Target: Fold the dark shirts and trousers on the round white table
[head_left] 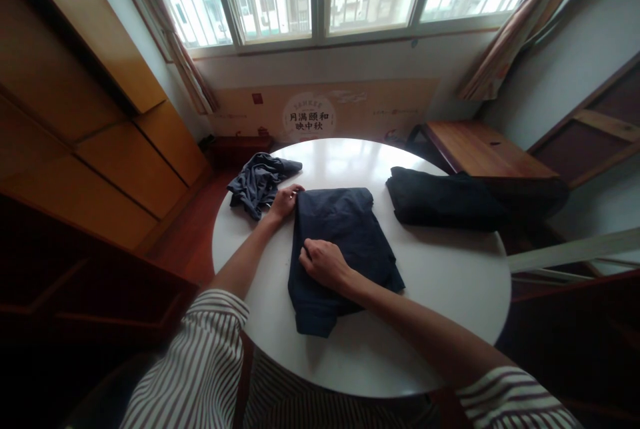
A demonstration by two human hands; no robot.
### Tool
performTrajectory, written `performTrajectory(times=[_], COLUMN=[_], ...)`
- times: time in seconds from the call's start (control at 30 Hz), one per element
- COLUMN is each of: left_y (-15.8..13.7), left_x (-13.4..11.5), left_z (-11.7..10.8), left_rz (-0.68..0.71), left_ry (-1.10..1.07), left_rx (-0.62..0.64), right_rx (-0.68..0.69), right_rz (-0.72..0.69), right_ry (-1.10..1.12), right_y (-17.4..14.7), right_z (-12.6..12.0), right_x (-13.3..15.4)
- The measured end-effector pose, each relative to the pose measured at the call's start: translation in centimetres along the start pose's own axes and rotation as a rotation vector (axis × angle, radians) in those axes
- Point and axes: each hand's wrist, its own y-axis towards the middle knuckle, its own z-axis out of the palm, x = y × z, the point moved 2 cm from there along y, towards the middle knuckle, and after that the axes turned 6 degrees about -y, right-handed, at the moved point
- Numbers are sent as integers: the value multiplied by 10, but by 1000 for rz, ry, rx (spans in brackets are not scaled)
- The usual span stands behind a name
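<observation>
While your folded navy garment sits on the white table, you're hands-on.
Left hand curled at its far-left corner, right hand half-closed on top; can't tell if either grips.

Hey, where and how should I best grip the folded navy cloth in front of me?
Probably take the navy cloth by its left edge and right edge, one hand from each side: it lies flat, with bare tabletop beside both. I'd avoid the near flap, which juts out past the rest.
</observation>
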Motion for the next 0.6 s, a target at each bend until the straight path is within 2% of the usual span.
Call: performTrajectory(times=[0.23,0.37,0.43,0.53,0.6], left_y=[0,-7,-12,-19,-22], left_x=[-4,-23,-33,-38,-36], left_z=[-1,-7,-8,-4,0], left_rz=[-163,-185,-255,-429,-472], left_ry=[-26,163,214,143,55], left_rx=[-21,-197,-231,-87,-19], right_rx=[-19,-34,-67,-243,-364], right_rz=[-62,-86,-10,205,320], right_ry=[-38,38,97,90,27], right_y=[-3,-1,4,16,23], right_z=[5,-4,-17,-41,-50], right_x=[4,1,-15,-59,-93])
